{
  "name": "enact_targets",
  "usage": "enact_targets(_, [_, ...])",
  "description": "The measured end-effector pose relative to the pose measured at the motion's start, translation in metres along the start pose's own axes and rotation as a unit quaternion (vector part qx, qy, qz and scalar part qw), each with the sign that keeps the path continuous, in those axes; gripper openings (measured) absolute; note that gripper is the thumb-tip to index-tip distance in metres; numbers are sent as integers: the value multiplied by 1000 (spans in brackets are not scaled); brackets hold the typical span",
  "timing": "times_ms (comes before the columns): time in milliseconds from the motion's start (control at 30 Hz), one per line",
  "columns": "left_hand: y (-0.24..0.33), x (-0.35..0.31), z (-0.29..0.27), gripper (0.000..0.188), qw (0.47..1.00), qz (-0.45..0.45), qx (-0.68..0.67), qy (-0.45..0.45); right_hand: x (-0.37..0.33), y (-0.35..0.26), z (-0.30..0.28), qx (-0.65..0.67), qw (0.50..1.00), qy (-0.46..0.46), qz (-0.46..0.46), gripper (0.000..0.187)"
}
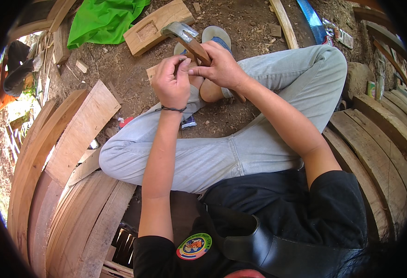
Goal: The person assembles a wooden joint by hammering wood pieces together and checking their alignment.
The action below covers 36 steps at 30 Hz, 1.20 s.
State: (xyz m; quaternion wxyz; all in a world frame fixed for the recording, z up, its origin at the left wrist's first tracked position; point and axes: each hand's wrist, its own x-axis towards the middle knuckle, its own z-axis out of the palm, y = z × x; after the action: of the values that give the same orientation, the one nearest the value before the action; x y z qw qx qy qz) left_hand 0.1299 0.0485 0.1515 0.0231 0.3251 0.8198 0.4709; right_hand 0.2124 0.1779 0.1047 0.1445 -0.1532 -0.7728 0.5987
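Observation:
My right hand is wrapped round the wooden handle of a claw hammer. The hammer slants up and to the left, its metal head beyond my fingers; the lower handle end shows below my hand. Close beside it, my left hand is closed in a pinch, thumb against fingers. Whatever the pinch holds, if anything, is too small to make out. Just past the hammer head, a thick wooden block with a rectangular recess lies on the ground.
Green cloth lies at the far left, and a blue saw at the far right. Stacked boards flank me on the left, more planks on the right. A narrow wooden strip and wood chips lie on the dirt floor.

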Motion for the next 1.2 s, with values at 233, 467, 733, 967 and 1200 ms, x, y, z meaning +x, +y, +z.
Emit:
enact_targets(233, [5,-5,7,10,999,32,37,2,1,-3,-2,7,1000,-14,21,55])
enact_targets(467, [24,-15,13,10,990,-59,95,86,1,-7,-3,-8,1000,-17,25,53])
enact_targets(733, [33,-28,26,16,980,-97,100,145,3,-10,-5,-11,999,-23,31,52])
enact_targets(967, [14,-21,28,10,990,-85,22,114,4,-6,-2,25,999,-8,20,50])
enact_targets(1200, [0,-21,39,10,984,-58,-118,117,4,-1,-2,16,1000,-5,9,52])
